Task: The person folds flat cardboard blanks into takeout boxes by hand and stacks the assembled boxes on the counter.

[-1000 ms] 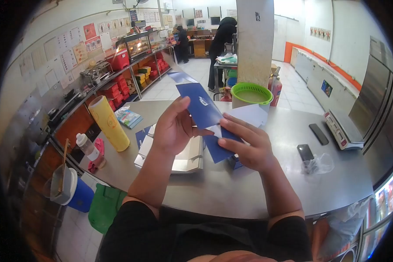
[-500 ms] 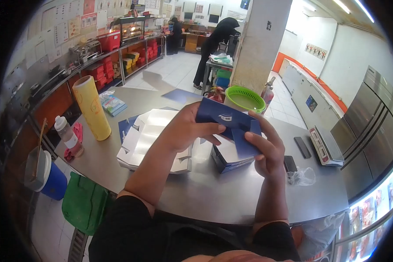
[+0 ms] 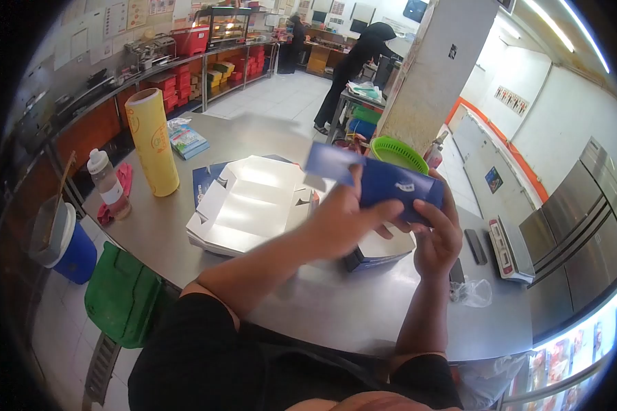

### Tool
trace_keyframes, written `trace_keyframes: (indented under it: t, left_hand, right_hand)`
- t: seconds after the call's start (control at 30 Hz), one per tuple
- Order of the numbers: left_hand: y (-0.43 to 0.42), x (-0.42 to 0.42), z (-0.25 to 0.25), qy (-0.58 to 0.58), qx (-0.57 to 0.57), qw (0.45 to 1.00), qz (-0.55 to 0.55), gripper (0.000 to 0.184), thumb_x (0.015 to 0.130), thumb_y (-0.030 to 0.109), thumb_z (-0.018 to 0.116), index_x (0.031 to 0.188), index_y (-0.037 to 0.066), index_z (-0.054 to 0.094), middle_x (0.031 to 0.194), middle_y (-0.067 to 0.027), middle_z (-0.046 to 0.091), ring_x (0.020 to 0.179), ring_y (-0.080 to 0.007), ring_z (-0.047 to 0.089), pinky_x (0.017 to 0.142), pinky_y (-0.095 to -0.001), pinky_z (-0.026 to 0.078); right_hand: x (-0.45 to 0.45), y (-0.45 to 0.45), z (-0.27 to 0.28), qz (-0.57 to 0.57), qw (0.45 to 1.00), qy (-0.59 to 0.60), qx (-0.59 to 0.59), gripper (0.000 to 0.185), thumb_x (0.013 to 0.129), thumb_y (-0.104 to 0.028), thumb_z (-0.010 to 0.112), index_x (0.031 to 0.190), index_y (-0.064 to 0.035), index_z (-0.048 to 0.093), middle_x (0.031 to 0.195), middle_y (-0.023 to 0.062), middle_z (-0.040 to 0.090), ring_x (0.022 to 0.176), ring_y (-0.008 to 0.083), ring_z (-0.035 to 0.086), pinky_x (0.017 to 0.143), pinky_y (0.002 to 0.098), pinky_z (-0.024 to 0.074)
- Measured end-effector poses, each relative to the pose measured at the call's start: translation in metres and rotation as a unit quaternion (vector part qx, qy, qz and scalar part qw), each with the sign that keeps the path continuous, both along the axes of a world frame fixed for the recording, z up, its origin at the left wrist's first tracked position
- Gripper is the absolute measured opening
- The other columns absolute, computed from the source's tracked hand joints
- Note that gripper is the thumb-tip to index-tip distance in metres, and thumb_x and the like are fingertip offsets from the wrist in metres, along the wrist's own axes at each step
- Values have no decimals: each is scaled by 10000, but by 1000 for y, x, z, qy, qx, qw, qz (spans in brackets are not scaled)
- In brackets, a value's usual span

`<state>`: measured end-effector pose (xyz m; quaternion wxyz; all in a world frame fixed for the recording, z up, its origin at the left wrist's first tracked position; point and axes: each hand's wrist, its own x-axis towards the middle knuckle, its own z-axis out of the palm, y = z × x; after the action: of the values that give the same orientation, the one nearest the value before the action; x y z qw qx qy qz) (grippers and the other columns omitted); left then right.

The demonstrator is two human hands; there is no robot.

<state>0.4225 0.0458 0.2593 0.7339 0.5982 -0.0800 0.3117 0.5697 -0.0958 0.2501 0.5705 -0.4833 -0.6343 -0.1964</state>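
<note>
Between my hands, above the table, is a partly folded blue cardboard box point(image 3: 397, 192) with a small white print on its side. A loose flap sticks out to the left, smeared by motion. My left hand point(image 3: 353, 216) is closed on its left part, thumb along the lower front. At the right end my right hand point(image 3: 437, 236) grips it, fingers curled round the edge. Beneath them a smaller box point(image 3: 384, 250), white inside and blue outside, is partly hidden. Left of it lies an open white-lined box point(image 3: 253, 202) on more blue cardboard point(image 3: 202, 181).
On the steel table point(image 3: 308, 312) stand a yellow film roll point(image 3: 152, 144), a bottle point(image 3: 108, 185), a green basket point(image 3: 399, 156) and a scale point(image 3: 511, 253). A phone point(image 3: 475, 246) and a plastic bag point(image 3: 472, 293) lie at right. A person point(image 3: 353, 68) stands beyond.
The blue box in my hands has shifted right and turned, and its flap now swings out to the left. My left hand has moved right along it. The view has tilted.
</note>
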Motion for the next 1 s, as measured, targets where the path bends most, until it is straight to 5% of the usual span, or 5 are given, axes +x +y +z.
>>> trace_keyframes:
  t: [0.23, 0.37, 0.53, 0.63, 1.0]
  left_hand:
    - [-4, 5, -6, -91, -32, 975, -198, 759, 998, 141, 719, 1557, 51, 215, 1255, -154, 639, 1248, -236, 620, 1057, -377, 510]
    - [-7, 17, -13, -138, 2, 985, -106, 762, 1029, 161, 675, 1596, 71, 173, 1300, -136, 629, 1290, -212, 574, 1061, -363, 500]
    - [35, -16, 7, 77, 119, 980, -142, 493, 992, 96, 648, 1456, -9, 516, 1256, -146, 685, 1150, -217, 673, 1015, -336, 522]
    - [28, -25, 11, -4, 409, 910, -61, 395, 946, 93, 627, 1321, -27, 593, 1068, -202, 722, 991, -302, 715, 883, -373, 538]
    - [25, -10, 10, -63, 448, 855, 253, 694, 798, 246, 875, 1400, 185, 536, 962, -66, 633, 1083, -293, 624, 994, -481, 419]
  right_hand:
    - [6, 1, -18, -207, 969, -43, 131, 334, 846, -22, 819, 1127, -104, 659, 1357, 245, 542, 1220, 395, 602, 1010, 455, 518]
    - [-12, 5, -15, -146, 957, -223, 118, 811, 741, -384, 952, 1395, -263, 488, 1391, 216, 482, 1219, 392, 566, 979, 511, 509]
    - [0, -4, -17, -56, 981, -145, 114, 649, 1097, -488, 444, 1567, -92, 232, 1261, 252, 625, 1049, 325, 637, 956, 460, 494]
    - [4, -10, -13, -168, 979, -75, 83, 661, 1111, -451, 431, 1582, -18, 266, 1382, 250, 584, 1107, 276, 619, 974, 406, 478]
    - [12, -23, 10, -261, 942, 161, 136, 308, 1128, -270, 481, 1171, 9, 604, 926, 82, 690, 731, 117, 665, 606, 238, 502]
